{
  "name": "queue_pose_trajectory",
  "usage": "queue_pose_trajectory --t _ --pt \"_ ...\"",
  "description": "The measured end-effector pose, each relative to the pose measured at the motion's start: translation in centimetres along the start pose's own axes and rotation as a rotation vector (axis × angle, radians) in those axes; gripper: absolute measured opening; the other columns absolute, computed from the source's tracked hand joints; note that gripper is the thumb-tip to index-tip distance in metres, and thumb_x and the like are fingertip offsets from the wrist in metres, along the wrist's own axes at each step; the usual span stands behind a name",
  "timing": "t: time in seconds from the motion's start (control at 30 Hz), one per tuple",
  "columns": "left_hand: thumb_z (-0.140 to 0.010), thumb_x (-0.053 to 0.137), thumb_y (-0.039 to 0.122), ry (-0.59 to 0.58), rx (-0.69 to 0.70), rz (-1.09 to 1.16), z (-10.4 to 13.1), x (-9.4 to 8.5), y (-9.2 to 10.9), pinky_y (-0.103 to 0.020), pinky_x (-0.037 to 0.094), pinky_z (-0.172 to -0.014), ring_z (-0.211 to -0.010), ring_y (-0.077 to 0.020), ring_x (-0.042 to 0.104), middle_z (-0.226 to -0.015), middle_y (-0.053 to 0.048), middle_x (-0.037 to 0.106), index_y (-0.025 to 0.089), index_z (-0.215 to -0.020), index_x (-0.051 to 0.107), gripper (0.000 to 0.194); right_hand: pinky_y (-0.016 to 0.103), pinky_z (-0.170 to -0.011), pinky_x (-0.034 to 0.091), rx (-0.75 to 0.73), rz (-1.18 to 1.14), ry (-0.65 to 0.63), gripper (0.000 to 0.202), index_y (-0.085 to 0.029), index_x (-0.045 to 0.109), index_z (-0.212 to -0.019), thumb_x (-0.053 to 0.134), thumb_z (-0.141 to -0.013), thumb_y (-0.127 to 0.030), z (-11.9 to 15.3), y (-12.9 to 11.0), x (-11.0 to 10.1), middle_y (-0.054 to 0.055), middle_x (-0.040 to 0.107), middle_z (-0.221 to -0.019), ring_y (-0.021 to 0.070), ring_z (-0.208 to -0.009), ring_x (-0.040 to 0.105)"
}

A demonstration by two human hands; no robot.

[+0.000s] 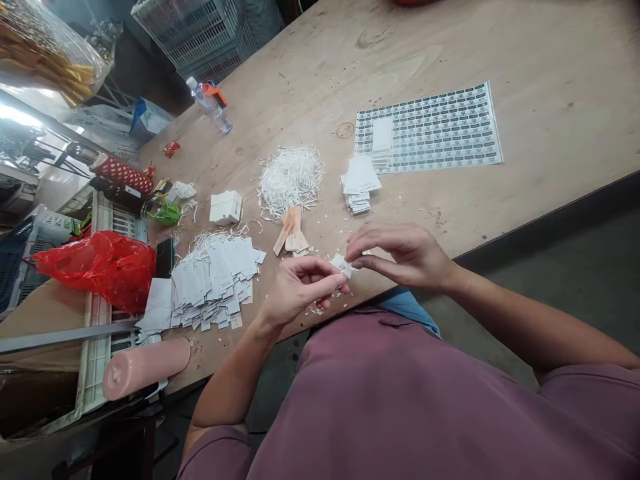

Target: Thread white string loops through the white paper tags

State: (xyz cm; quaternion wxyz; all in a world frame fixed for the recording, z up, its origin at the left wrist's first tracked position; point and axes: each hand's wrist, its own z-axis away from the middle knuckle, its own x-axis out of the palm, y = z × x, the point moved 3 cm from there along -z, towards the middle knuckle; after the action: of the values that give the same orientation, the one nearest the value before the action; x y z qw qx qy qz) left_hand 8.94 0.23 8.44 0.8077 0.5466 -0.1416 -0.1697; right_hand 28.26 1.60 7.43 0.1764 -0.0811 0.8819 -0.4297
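My left hand point(305, 288) pinches a small white card point(342, 265) between thumb and index finger, just above the table's near edge. From the other side my right hand point(403, 257) meets the card's upper edge, thumb and fingertips closed on it. Whatever is printed on the card is too small to read. Left of my hands spreads a big heap of white paper tags point(215, 280) with strings. Orange-brown paper strips point(293, 232) lie just beyond my left hand. A stack of white cards point(360, 181) sits beyond my right hand.
A pile of white strings point(291, 180) and a white card block point(226, 207) lie mid-table. Farther right is a printed sticker sheet point(440, 130). Leftward are a red plastic bag point(100, 267), a pink tumbler point(147, 367) and a clear bottle point(210, 107). Small white scraps dot the near edge.
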Motion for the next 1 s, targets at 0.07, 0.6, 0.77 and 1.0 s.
queue_pose_trajectory --t 0.07,0.6,0.77,1.0 --pt "-0.073 0.085 0.035 -0.022 -0.031 -0.001 -0.3 0.3 0.1 -0.018 0.046 -0.042 -0.043 -0.0065 0.055 -0.068 -0.006 0.075 0.012 -0.073 0.074 0.025 0.029 -0.078 0.055 0.008 -0.046 -0.040 0.009 -0.020 0.075 -0.093 0.067 -0.092 -0.016 0.2 0.0 0.2 0.005 0.076 -0.085 0.0171 -0.083 0.071" --pt "-0.073 0.085 0.032 -0.075 -0.073 -0.034 -1.1 0.3 -0.2 -0.017 0.045 -0.041 -0.044 -0.0070 0.056 -0.062 -0.004 0.071 0.013 -0.071 0.075 0.021 0.029 -0.079 0.056 0.020 -0.068 -0.120 0.010 -0.019 0.076 -0.095 0.067 -0.092 -0.017 0.5 0.5 0.1 0.006 0.076 -0.085 0.0159 -0.078 0.071" --pt "-0.072 0.086 0.036 -0.073 -0.044 -0.079 -1.1 0.1 -0.2 -0.018 0.048 -0.044 -0.046 -0.0077 0.057 -0.062 -0.004 0.070 0.012 -0.072 0.075 0.026 0.029 -0.077 0.056 0.050 -0.002 -0.125 0.010 -0.019 0.076 -0.094 0.066 -0.093 -0.019 0.8 0.9 0.3 0.007 0.076 -0.086 0.0169 -0.082 0.071" --pt "-0.073 0.085 0.035 -0.044 0.035 -0.024 -0.7 -0.3 -0.3 -0.020 0.053 -0.050 -0.053 -0.0100 0.063 -0.070 -0.006 0.073 0.013 -0.079 0.077 0.024 0.024 -0.062 0.057 0.343 -0.356 -0.044 0.013 -0.017 0.078 -0.091 0.075 -0.088 -0.030 1.5 2.1 1.2 0.005 0.076 -0.080 0.0135 -0.068 0.068"
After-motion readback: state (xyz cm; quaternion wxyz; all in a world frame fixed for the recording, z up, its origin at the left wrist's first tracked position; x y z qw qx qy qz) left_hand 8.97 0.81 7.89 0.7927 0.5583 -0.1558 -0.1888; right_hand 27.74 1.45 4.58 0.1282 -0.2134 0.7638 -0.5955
